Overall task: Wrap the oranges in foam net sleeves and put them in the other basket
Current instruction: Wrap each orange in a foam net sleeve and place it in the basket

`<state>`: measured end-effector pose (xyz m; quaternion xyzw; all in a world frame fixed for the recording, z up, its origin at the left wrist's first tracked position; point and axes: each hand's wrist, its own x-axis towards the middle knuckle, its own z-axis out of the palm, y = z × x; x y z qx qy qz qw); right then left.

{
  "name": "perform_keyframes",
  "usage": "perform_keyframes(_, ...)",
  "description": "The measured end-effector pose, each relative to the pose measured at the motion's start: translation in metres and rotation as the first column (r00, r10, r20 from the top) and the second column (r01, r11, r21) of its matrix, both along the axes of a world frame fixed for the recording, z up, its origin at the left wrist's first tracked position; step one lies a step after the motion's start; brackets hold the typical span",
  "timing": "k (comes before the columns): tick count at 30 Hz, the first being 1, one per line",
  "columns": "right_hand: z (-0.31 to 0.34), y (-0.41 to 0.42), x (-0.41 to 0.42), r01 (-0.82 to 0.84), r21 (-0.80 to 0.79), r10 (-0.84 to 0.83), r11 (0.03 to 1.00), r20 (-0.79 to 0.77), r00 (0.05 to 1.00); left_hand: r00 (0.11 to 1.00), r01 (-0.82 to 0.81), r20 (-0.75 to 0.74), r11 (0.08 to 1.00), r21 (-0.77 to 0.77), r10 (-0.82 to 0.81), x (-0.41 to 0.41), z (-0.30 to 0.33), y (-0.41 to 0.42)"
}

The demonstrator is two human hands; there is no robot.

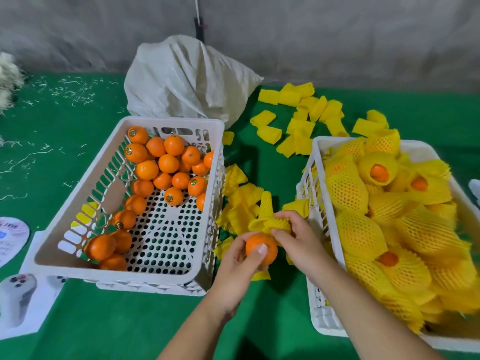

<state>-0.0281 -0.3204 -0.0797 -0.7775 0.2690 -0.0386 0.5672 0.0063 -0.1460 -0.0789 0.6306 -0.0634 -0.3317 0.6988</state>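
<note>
Left basket (pixel 210 193) holds bare oranges (pixel 168 163); left grip (pixel 241 258) clasps an orange (pixel 255 245), right grip (pixel 298 237) pinches a sleeve (pixel 270 224)

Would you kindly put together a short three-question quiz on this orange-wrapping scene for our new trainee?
1. True or false: the orange in the left hand already wears a sleeve.
2. Which basket holds wrapped fruit? A) left basket B) right basket
3. Fill in: the right hand pinches a yellow ____ between the baskets.

Key: 1 false, the orange is bare. 2 B. 3 foam net sleeve.
</note>
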Motion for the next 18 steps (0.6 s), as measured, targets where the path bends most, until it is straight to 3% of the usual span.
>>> perform_keyframes(5, 0.012, 0.009, 0.002, 0.119, 0.11, -0.124, 0.987, 0.041, 0.991, 0.999, -0.03, 0.025, 0.993, -0.111, 0.033, -0.001, 0.02, -0.007)
perform_keyframes(8, 0.014, 0.014, 0.002, 0.048, 0.162, -0.05, 0.986, 0.004, 0.999, 0.998, -0.054, 0.029, 0.984, -0.168, 0.059, -0.003, 0.027, -0.009)
perform_keyframes(12, 0.021, 0.019, 0.0, 0.041, 0.292, -0.065, 0.956, 0.073, 0.995, 0.993, -0.001, 0.119, 0.998, -0.062, 0.008, -0.009, 0.032, -0.008)
perform_keyframes(18, 0.017, 0.009, 0.003, 0.001, -0.076, 0.013, 0.997, 0.179, 0.984, 0.991, 0.129, -0.01, 0.972, -0.198, -0.134, -0.012, 0.03, -0.004)
